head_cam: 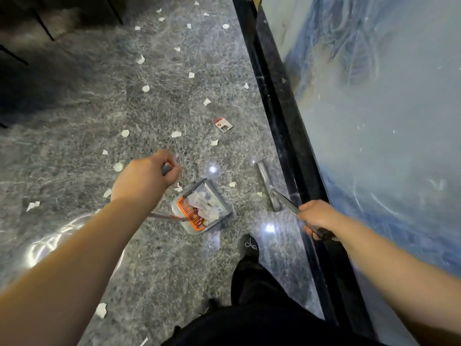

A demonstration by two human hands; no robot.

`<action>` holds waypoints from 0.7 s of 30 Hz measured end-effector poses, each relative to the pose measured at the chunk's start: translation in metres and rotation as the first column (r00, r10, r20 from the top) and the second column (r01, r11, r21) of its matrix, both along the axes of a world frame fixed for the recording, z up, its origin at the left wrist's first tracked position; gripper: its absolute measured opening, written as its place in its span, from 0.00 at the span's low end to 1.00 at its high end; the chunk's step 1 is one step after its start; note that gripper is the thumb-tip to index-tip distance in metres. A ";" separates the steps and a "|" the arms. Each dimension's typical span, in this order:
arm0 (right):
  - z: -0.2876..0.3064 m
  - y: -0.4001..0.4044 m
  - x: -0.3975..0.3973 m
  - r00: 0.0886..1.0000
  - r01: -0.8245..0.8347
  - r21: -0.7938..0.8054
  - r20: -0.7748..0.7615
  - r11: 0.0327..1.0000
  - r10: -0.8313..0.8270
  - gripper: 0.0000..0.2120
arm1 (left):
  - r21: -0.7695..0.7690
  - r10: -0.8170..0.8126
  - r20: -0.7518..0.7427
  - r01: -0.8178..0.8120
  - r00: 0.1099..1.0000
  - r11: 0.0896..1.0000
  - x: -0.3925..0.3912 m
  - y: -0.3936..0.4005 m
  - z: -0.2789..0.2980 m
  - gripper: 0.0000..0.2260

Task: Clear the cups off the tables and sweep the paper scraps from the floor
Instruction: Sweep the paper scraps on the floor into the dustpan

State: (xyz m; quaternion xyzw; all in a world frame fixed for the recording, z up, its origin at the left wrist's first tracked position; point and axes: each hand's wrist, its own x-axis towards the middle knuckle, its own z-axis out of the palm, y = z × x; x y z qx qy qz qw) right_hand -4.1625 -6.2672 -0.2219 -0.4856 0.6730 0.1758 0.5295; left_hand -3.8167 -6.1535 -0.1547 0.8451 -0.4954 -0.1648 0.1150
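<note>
Nearest, a paper scrap [101, 310] lies on the grey floor [162, 270] close to the person's left side, behind both tools, and it may well be missed if the sweeping only goes forward. The right hand [316, 217] grips the broom handle [290, 205], with the broom head [268, 186] resting on the floor just beside the dark table base [282, 116]; a wide stroke could knock that edge and scatter scraps under it. The left hand [146, 176] is curled round the dustpan handle [166, 168]. The dustpan [202, 208] sits between the hands, already heaped with crumpled paper against its orange comb [189, 214], so a tilt or a jolt could spill the load back out. Farther off, a red-and-white card [223, 124] and many white scraps [175, 134] lie scattered to the far end. No cups are in view.
</note>
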 end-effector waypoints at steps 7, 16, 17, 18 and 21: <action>-0.005 -0.041 0.040 0.975 -0.215 0.034 0.057 0.976 0.213 0.12 | 0.045 0.065 0.040 -0.066 0.997 0.997 0.017 -0.041 -0.002 0.09; -0.002 -0.061 0.085 0.894 -0.440 0.125 0.151 0.889 0.421 0.19 | 0.094 0.087 0.067 -0.093 0.994 0.991 0.013 -0.061 -0.003 0.09; 0.001 -0.061 0.087 0.889 -0.449 0.131 0.167 0.884 0.426 0.19 | 0.094 0.086 0.073 -0.093 0.994 0.991 0.012 -0.062 -0.004 0.09; 0.003 -0.061 0.088 0.888 -0.450 0.138 0.178 0.882 0.425 0.19 | 0.096 0.088 0.081 -0.096 0.993 0.991 0.012 -0.064 -0.004 0.09; 0.011 -0.059 0.087 0.896 -0.431 0.146 0.187 0.891 0.402 0.19 | 0.087 0.102 0.086 -0.110 0.991 0.990 0.019 -0.062 -0.004 0.10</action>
